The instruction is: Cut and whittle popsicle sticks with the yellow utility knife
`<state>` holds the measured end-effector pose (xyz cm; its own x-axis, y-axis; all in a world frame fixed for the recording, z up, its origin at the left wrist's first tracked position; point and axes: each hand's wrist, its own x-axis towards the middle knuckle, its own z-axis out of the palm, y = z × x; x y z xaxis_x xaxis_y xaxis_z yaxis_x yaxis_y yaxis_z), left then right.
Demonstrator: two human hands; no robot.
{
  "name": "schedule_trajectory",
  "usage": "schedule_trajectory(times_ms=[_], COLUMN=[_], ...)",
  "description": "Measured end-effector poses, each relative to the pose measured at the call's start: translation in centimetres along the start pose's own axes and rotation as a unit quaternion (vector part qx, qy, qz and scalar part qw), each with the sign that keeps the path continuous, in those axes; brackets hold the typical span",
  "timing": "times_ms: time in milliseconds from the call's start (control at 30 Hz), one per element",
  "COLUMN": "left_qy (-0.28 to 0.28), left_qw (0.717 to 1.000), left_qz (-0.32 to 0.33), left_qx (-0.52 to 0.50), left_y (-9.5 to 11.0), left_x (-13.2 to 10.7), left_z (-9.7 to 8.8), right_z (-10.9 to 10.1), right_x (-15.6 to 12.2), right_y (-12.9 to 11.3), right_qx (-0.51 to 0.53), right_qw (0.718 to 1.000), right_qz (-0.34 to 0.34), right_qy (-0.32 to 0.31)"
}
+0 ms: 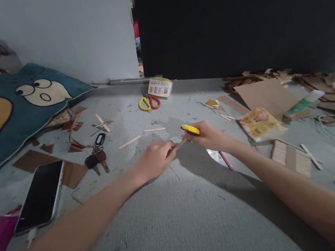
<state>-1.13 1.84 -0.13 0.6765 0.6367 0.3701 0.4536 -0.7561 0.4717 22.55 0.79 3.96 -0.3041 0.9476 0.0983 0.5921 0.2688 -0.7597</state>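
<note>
My left hand (155, 158) is closed around one end of a thin wooden stick (179, 144), pressing it toward the grey floor (184, 225). My right hand (209, 135) grips a yellow-handled cutter (190, 129) whose tip meets the stick between the two hands. Both hands hover low over the floor near the middle of the view, almost touching each other. A pink pencil (226, 161) lies under my right wrist.
A phone (39, 195) and keys (97, 154) lie at left, beside brown card scraps and a blue cushion (8, 113). Scissors (149, 102) and a small packet (160, 87) sit farther back. Loose sticks, a yellow packet (260, 123), a glue tube (303, 102), cardboard pieces and cables lie at right.
</note>
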Motion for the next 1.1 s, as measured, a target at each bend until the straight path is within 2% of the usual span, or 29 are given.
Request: schedule_trajectory(times_ms=[100, 167, 200, 267, 333, 500, 600, 733, 800, 867, 967, 1033, 1100], left_qy=[0.049, 0.101, 0.106, 0.098, 0.077, 0.071, 0.073, 0.065, 0.066, 0.083, 0.121, 0.135, 0.138], left_qw=[0.994, 0.977, 0.966, 0.95, 0.948, 0.955, 0.955, 0.953, 0.955, 0.959, 0.969, 0.971, 0.972], left_qz=[-0.043, -0.104, -0.134, -0.186, -0.208, -0.216, -0.221, -0.235, -0.231, -0.225, -0.211, -0.193, -0.176], left_qx=[0.084, 0.156, 0.193, 0.23, 0.227, 0.189, 0.182, 0.181, 0.176, 0.151, 0.05, -0.028, -0.073], left_y=[-0.4, -1.1, -1.5, -2.3, -2.9, -3.6, -3.9, -4.2, -4.0, -3.8, -3.3, -2.8, -2.2], left_x=[0.1, 0.3, 0.4, 0.6, 0.7, 0.8, 0.8, 0.6, 0.5, 0.6, 0.9, 1.0, 1.0], left_z=[-0.3, -0.7, -0.8, -1.0, -1.0, -0.8, -0.5, -0.1, 0.1, 0.2, 0.2, 0.1, 0.0], right_z=[0.0, 0.1, 0.2, 0.4, 0.5, 0.9, 1.5, 2.8, 3.6, 4.3, 4.9, 5.1, 5.1], right_x=[0.1, 0.1, 0.1, -0.1, -0.2, -0.3, -0.3, -0.8, -1.2, -1.7, -2.3, -2.6, -2.6], right_y=[0.9, 1.2, 1.2, 0.9, 0.5, 0.5, 1.0, 1.5, 1.5, 1.5, 1.4, 1.2, 1.0], right_qx=[-0.049, -0.073, -0.081, -0.091, -0.101, -0.113, -0.111, -0.101, -0.094, -0.089, -0.065, -0.05, -0.047], right_qw=[0.999, 0.996, 0.995, 0.991, 0.988, 0.984, 0.985, 0.973, 0.968, 0.965, 0.952, 0.938, 0.926], right_qz=[-0.008, -0.005, -0.003, -0.005, -0.021, -0.086, -0.118, -0.204, -0.216, -0.181, -0.097, -0.062, -0.061], right_qy=[-0.021, -0.041, -0.057, -0.094, -0.118, -0.104, -0.054, 0.03, 0.089, 0.17, 0.283, 0.337, 0.369])
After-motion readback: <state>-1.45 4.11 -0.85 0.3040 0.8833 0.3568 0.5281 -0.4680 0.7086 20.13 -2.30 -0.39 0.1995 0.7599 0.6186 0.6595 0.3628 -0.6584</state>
